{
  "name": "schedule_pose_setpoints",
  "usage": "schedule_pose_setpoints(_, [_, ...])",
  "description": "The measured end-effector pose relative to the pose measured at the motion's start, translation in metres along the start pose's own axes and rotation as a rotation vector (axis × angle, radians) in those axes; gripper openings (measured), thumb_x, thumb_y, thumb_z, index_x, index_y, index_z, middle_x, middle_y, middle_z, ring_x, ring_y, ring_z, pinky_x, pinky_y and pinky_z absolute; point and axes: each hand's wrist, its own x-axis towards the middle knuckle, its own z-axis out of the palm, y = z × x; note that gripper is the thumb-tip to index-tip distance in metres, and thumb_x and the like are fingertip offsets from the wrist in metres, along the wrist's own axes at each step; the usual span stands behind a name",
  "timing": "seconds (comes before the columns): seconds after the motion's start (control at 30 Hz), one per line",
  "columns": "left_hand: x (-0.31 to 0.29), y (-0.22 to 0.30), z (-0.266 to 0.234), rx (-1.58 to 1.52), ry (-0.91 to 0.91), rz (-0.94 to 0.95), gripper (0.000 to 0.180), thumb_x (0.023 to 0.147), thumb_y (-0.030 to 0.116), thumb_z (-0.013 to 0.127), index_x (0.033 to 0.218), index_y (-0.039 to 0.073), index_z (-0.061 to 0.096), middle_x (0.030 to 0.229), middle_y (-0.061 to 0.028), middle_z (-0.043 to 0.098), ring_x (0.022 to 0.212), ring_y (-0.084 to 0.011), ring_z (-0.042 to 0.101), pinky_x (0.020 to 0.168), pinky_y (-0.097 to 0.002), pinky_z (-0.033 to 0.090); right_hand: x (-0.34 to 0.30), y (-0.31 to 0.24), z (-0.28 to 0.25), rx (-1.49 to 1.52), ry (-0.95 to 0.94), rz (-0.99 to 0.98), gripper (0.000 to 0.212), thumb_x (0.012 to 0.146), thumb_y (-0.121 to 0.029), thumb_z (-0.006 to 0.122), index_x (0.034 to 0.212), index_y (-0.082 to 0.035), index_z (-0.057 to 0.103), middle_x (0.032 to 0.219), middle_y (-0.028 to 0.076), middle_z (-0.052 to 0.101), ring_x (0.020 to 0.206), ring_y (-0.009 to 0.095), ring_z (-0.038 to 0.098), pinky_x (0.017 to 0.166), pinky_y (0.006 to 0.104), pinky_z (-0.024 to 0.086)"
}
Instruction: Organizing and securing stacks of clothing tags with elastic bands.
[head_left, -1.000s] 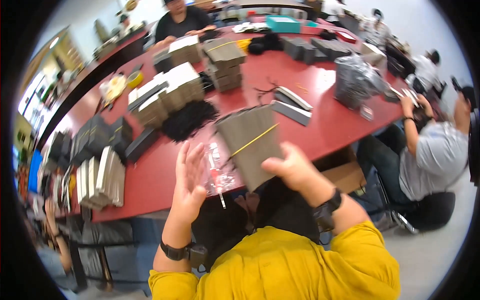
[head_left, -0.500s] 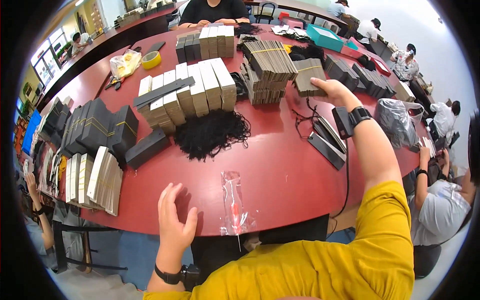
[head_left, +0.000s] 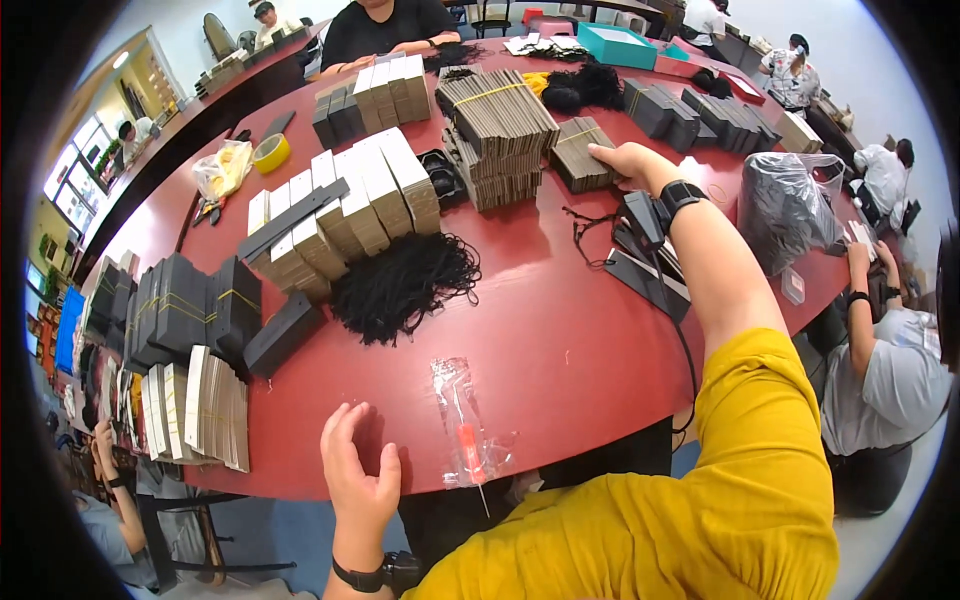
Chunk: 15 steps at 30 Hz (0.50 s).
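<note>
Out at the far right of the pile, my right hand (head_left: 634, 166) grips the near right corner of a bundle of grey-brown card tags (head_left: 583, 153), thumb on top and the other fingers mostly hidden. A yellow band circles the bundle, which sits against a taller banded stack of the same cards (head_left: 498, 115). My left hand (head_left: 360, 470) is held open and empty over the table's near edge, fingers spread. Beside it, a red-handled tool with a thin metal shaft (head_left: 469, 445) lies on a piece of clear film taped to the table.
Black strings (head_left: 405, 288) lie heaped before rows of white-topped tag stacks (head_left: 365, 185). Banded dark stacks (head_left: 175, 310) stand left. Loose dark tags (head_left: 650, 283) and a cable lie near my right forearm, beyond them a plastic bag (head_left: 790, 215). A person (head_left: 385, 35) sits opposite.
The view has shifted a little. My right hand has brought the card bundle close against the taller stack. My left hand stays open near the table edge.
</note>
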Motion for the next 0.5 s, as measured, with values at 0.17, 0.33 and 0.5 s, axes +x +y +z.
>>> schedule_pose_setpoints(0.17, [-0.001,0.002,0.0,0.117,-0.038,0.072,0.047,0.077,0.005,0.057,0.122,-0.002,0.046,0.124,-0.0185,0.047,0.115,-0.0307,0.048,0.1,-0.0393,0.037,-0.009,0.003,-0.006,0.346,-0.129,-0.118,0.045,0.074,-0.038,0.074,0.101,-0.005,0.058,0.096,0.007,0.063,0.087,0.018,0.061,0.075,0.033,0.051])
schedule_pose_setpoints(0.33, [0.0,0.005,0.002,0.089,-0.005,0.065,0.048,0.076,0.003,0.058,0.122,-0.002,0.046,0.119,-0.018,0.051,0.113,-0.0305,0.05,0.098,-0.0389,0.039,-0.029,-0.024,-0.012,-0.319,0.753,-0.533,0.034,0.069,-0.014,0.069,0.099,-0.004,0.054,0.095,0.017,0.063,0.094,0.031,0.06,0.078,0.0399,0.05])
schedule_pose_setpoints(0.5, [0.0,0.002,0.001,0.117,-0.019,0.078,0.047,0.075,0.003,0.058,0.121,-0.002,0.047,0.116,-0.0176,0.053,0.112,-0.0304,0.05,0.098,-0.0387,0.039,-0.044,-0.021,0.039,-0.939,0.609,-0.831,0.034,0.07,-0.003,0.057,0.103,-0.007,0.051,0.1,0.012,0.053,0.099,0.033,0.053,0.081,0.0413,0.048])
